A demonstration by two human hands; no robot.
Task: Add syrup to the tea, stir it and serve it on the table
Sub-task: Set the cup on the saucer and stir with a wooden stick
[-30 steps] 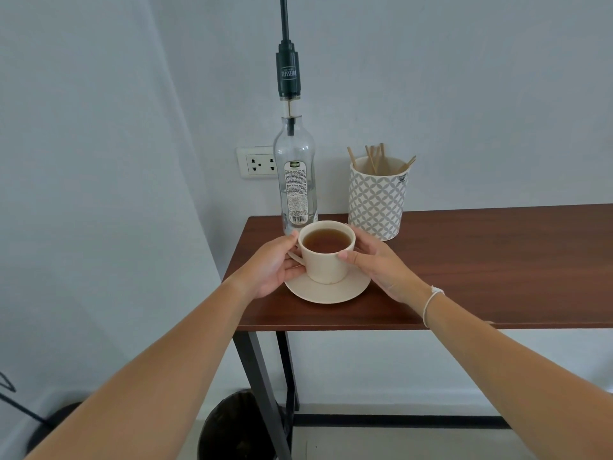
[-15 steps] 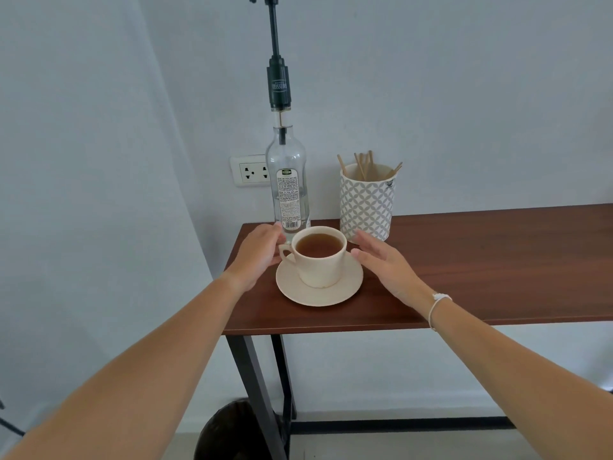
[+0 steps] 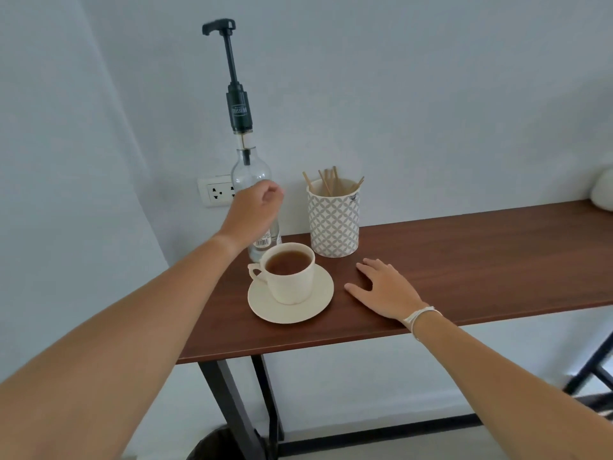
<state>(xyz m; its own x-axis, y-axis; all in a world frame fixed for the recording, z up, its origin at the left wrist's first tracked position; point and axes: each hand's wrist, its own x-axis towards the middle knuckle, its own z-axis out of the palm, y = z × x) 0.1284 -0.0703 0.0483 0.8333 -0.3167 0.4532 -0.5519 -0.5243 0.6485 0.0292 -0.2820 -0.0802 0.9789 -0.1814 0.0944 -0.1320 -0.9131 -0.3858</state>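
A cream cup of brown tea stands on a cream saucer near the left end of the dark wooden table. Just behind it is a clear glass syrup bottle with a tall black pump, its nozzle head at the top. My left hand is raised in front of the bottle's body, fingers loosely curled, holding nothing that I can see. My right hand lies flat on the table to the right of the saucer, fingers spread, empty.
A patterned grey-white holder with several wooden stir sticks stands right of the bottle. A wall socket sits behind the bottle. A white rounded object rests at the table's far right. A dark bin is under the table.
Both hands have let go of the cup and saucer. My left hand rose up in front of the bottle; my right hand moved right and settled flat on the table.
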